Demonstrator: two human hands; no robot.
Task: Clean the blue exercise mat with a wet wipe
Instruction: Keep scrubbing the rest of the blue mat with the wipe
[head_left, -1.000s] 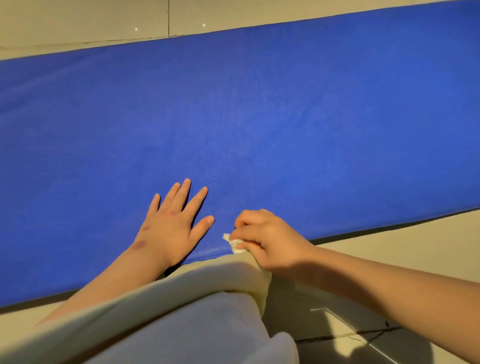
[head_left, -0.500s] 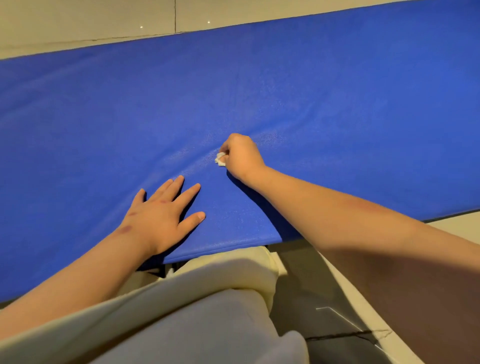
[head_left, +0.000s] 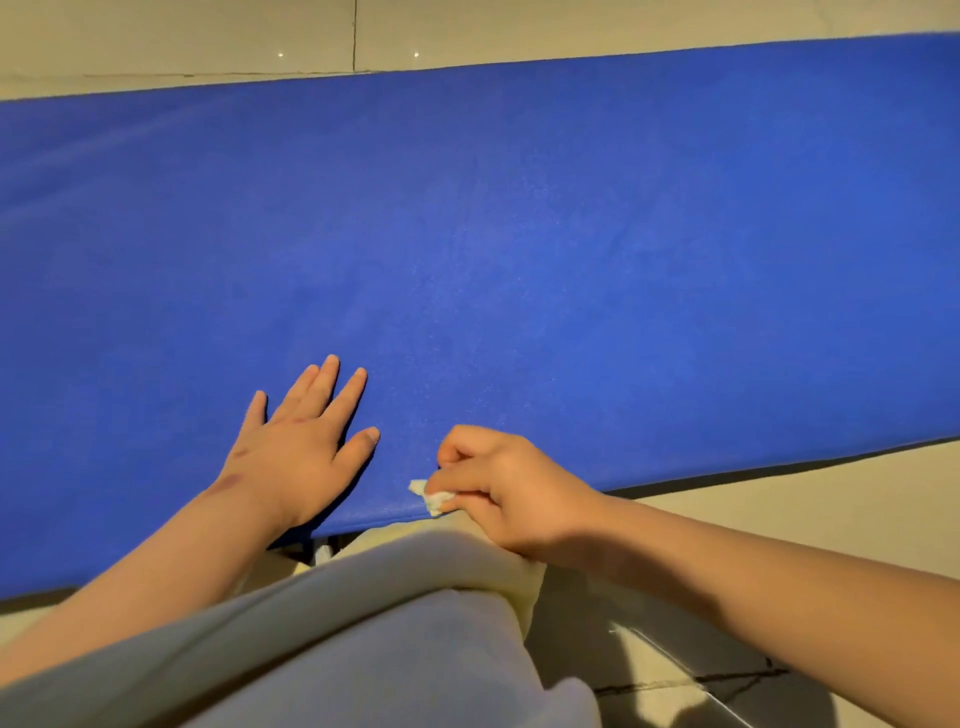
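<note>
Blue mat (head_left: 519, 234) lies flat across the floor (head_left: 810, 525), and wiping looks to be under way. The right hand (head_left: 511, 491) pinches a crumpled wet wipe (head_left: 432, 498) against the mat's near edge; the left hand (head_left: 301, 441) presses flat just beside it, fingers straight and spread. The next stroke likely calls for a push toward the far edge, with wide bare mat open ahead and to both sides.
</note>
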